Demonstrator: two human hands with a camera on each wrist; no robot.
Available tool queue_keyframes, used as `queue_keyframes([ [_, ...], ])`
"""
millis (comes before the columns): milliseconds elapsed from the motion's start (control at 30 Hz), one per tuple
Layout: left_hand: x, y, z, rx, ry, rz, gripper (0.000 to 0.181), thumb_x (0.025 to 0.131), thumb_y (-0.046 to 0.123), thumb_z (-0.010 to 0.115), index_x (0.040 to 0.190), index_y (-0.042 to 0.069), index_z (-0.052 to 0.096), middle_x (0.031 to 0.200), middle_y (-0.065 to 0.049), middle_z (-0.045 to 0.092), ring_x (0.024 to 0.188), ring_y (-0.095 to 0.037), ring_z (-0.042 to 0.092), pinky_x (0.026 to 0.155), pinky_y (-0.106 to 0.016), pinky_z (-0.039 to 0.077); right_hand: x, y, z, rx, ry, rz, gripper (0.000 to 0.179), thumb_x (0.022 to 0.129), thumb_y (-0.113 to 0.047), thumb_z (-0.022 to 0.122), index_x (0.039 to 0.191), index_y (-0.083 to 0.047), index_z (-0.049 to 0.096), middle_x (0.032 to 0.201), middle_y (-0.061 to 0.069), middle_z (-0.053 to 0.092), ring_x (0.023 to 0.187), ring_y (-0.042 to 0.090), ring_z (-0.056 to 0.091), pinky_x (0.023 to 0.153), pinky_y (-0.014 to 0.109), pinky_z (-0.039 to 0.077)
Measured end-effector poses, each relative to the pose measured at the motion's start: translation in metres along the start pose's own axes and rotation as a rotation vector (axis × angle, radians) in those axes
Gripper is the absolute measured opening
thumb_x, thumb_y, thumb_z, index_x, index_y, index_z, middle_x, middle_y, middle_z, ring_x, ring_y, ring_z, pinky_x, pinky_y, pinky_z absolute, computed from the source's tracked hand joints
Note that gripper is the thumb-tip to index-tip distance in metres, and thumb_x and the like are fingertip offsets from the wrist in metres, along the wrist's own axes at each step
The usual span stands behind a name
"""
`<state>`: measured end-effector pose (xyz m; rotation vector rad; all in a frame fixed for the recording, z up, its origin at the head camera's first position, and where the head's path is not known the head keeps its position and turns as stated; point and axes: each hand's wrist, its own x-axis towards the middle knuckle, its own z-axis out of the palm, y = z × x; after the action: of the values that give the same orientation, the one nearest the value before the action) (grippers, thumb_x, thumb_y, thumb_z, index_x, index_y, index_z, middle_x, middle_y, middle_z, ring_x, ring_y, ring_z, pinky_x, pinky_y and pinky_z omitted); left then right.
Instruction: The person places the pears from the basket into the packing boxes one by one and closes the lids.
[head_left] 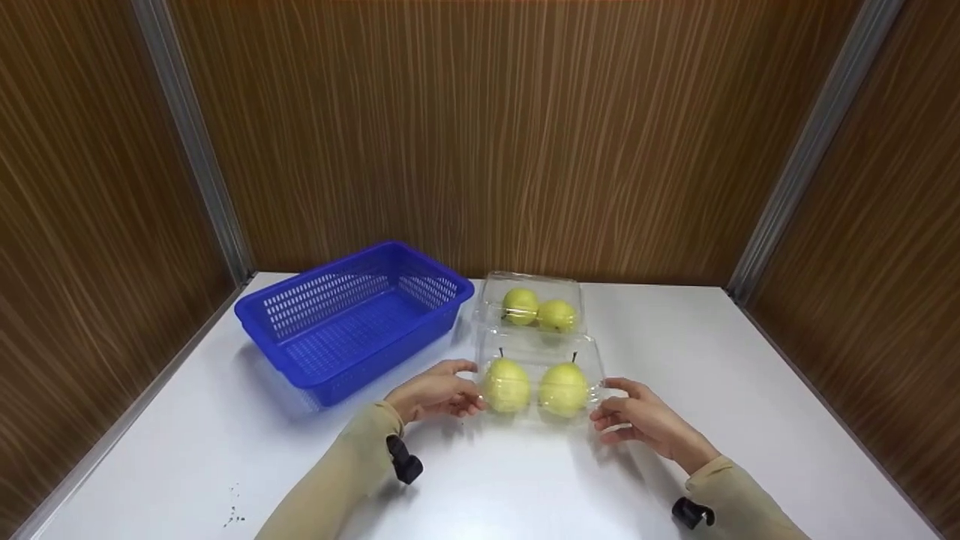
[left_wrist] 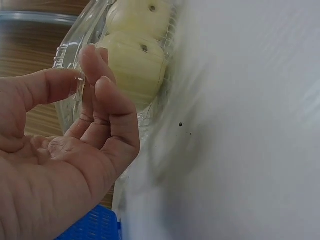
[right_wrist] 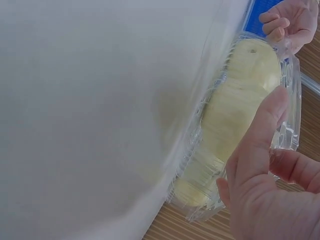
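A clear plastic clamshell box [head_left: 540,341] with two yellow-green pears stands between my hands, its pears [head_left: 507,385] side by side with stems up. My left hand [head_left: 439,391] pinches its left edge between thumb and fingertips; the left wrist view shows the thumb [left_wrist: 55,86] against the plastic rim. From the other side, my right hand [head_left: 643,420] grips the right edge, thumb and index finger [right_wrist: 270,112] at the rim. Behind it is a second clear box [head_left: 499,279] with two more pears [head_left: 520,306]. Whether the front box touches the table I cannot tell.
A blue perforated plastic basket [head_left: 390,360] stands at the left on the white table [head_left: 750,405]. Wood-grain panels [head_left: 480,135] wall in the back and both sides. Small dark specks [head_left: 234,517] lie at the front left.
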<state>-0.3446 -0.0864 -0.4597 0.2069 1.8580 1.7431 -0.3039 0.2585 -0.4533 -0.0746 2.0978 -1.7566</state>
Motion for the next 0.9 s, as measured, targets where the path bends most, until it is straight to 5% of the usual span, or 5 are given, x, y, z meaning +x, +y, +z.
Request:
queue_keyframes([
  [400,-0.002,0.002,-0.003,0.057,0.045,0.001,0.071,0.090,0.010,0.062,0.150,-0.002,0.025,0.088,-0.012,0.070,0.067,-0.012,0.063,0.061,-0.022,0.051,0.002,0.000,0.002,-0.063,0.019,-0.018,0.064,0.098,-0.013,0.051,0.150,0.005,0.020,0.100,0.013,0.068,0.083,0.017,0.067,0.075,0.036,0.059],
  [733,-0.011,0.010,0.004,0.413,0.136,0.064,0.072,0.097,0.027,0.056,0.154,0.002,0.021,0.107,-0.019,0.070,0.090,-0.030,0.069,0.076,-0.038,0.054,0.001,-0.003,0.001,-0.273,0.200,-0.090,0.056,0.101,-0.023,0.050,0.146,0.007,0.034,0.133,0.026,0.051,0.106,0.032,0.062,0.076,0.040,0.058],
  [833,-0.014,0.012,0.005,0.508,0.172,0.100,0.067,0.101,0.030,0.050,0.155,0.005,0.021,0.111,-0.018,0.067,0.094,-0.031,0.067,0.077,-0.040,0.054,0.000,-0.004,0.000,-0.382,0.239,-0.144,0.060,0.102,-0.031,0.050,0.147,0.005,0.033,0.138,0.027,0.047,0.116,0.038,0.057,0.083,0.042,0.056],
  [900,-0.015,0.014,0.005,0.568,0.199,0.131,0.065,0.102,0.033,0.047,0.155,0.005,0.022,0.125,-0.022,0.062,0.106,-0.034,0.064,0.088,-0.045,0.052,0.000,-0.006,-0.001,-0.476,0.269,-0.186,0.060,0.102,-0.034,0.050,0.146,0.006,0.036,0.137,0.027,0.049,0.121,0.042,0.055,0.090,0.046,0.053],
])
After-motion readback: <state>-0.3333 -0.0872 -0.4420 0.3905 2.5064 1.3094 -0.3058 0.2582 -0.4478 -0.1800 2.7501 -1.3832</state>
